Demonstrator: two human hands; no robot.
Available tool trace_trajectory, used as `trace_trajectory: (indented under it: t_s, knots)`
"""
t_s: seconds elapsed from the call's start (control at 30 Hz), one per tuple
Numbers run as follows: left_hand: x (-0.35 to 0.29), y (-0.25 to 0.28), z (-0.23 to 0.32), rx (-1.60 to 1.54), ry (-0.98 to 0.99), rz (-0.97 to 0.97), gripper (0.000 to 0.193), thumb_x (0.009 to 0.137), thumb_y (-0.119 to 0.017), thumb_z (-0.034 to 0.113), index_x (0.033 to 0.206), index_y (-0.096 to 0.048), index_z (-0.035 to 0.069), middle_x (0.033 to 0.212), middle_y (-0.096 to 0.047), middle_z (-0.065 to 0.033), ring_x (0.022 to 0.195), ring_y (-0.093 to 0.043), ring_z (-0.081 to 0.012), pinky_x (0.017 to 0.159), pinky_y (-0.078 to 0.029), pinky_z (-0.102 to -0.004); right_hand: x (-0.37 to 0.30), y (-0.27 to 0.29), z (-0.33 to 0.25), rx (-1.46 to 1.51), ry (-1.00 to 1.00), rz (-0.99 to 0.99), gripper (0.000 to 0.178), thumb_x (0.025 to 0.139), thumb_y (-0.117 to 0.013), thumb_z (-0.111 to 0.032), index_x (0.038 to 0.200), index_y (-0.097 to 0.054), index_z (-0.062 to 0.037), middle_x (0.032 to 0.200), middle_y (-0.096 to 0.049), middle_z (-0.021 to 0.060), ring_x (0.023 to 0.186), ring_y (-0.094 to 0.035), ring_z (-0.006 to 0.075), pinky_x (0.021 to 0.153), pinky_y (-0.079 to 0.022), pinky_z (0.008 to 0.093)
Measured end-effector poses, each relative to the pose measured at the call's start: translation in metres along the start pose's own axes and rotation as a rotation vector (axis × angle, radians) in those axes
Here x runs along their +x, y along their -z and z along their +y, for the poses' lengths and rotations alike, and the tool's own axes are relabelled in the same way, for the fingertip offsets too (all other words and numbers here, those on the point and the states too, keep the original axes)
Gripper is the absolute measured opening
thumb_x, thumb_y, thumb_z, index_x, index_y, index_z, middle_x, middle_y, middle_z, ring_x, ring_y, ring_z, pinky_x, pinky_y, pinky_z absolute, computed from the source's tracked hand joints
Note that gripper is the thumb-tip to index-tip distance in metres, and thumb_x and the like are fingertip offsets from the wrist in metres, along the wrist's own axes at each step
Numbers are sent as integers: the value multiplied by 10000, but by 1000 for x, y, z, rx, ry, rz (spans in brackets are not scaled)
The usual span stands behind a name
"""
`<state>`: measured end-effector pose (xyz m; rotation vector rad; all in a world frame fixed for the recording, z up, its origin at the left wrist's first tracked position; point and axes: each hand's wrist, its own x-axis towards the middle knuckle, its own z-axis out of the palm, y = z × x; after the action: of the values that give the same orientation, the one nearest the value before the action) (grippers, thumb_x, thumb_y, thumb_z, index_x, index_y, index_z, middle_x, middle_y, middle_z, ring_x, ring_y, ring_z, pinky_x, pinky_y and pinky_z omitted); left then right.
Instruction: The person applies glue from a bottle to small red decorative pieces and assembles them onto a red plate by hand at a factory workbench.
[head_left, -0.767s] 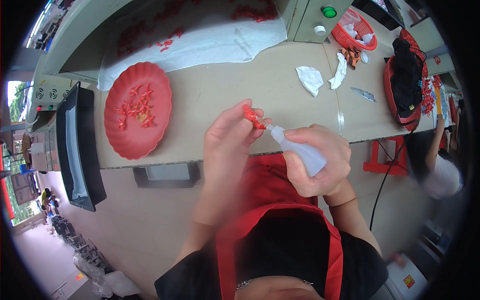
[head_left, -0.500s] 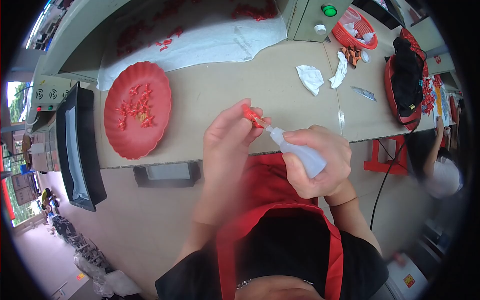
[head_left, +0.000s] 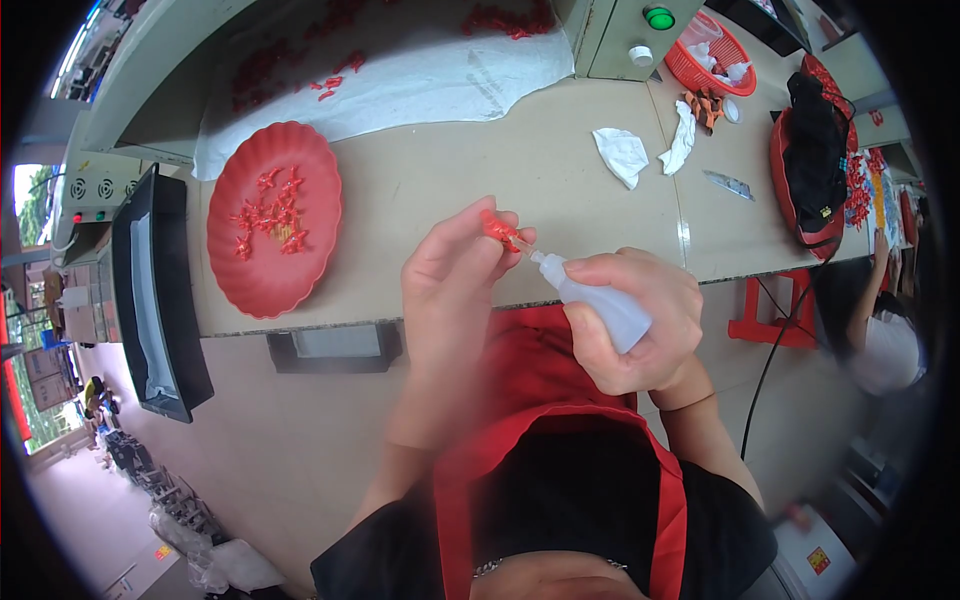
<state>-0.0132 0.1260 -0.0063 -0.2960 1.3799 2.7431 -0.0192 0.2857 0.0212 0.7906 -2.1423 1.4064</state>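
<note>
Between the fingertips of my left hand (head_left: 455,262) is a small red figurine (head_left: 497,229), its details partly covered by the fingers. My right hand (head_left: 645,325) is wrapped round a soft white squeeze bottle (head_left: 603,305), tilted with its thin nozzle toward the figurine. The nozzle tip is at or very close to the figurine's lower right side; whether they touch I cannot tell. To the left, a scalloped red plate (head_left: 275,285) on the table bears several small red figurines (head_left: 272,215) of similar look.
White cloth (head_left: 420,95) with red pieces lies under the grey machine housing (head_left: 640,25). Crumpled tissues (head_left: 621,157), a small blade (head_left: 728,186) and a red basket (head_left: 685,70) are at right. A black tray (head_left: 165,300) stands far left; another person (head_left: 885,345) is far right.
Both hands stay nearly in place. My left hand and the red figurine have shifted very slightly left, and the bottle's nozzle remains by the figurine.
</note>
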Motion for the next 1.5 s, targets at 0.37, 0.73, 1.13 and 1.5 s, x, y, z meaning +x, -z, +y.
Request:
trace_trajectory:
  t_s: [0.37, 0.73, 1.13, 1.5]
  knots:
    - [2, 1, -3, 51, -7, 5, 266, 867, -508, 8, 1124, -578, -2, 1028, -610, -129, 947, -612, -230, 845, -473, -324, 4, 2, 3, 1, -15, -5, 286, 594, -648, 58, 872, -602, 10, 714, -623, 94, 537, -603, 227, 496, -479, 277]
    - [36, 49, -17, -819, 337, -51, 312, 918, -482, 48, 1228, -469, 11, 1109, -535, -138, 1074, -538, -253, 883, -530, -295, 25, -12, 33, 550, -930, 28, 161, 747, -621, -1, 902, -587, 22, 798, -637, 78, 676, -606, 109, 591, -496, 250]
    - [40, 68, -12, -830, 299, 34, 303, 916, -467, 21, 1220, -469, 10, 1112, -532, -149, 1059, -548, -263, 894, -524, -294, 168, -116, 215, -604, -528, -238, 382, 721, -692, -203, 1033, -617, 3, 876, -645, 148, 804, -631, 280, 742, -493, 344]
    - [36, 74, -6, -720, 151, -21, 313, 907, -484, 22, 1218, -458, -9, 1076, -567, -167, 1009, -593, -277, 846, -546, -285, 153, -102, 170, 79, -710, -375, 241, 785, -575, -113, 964, -646, 32, 862, -642, 115, 687, -605, 138, 558, -471, 256]
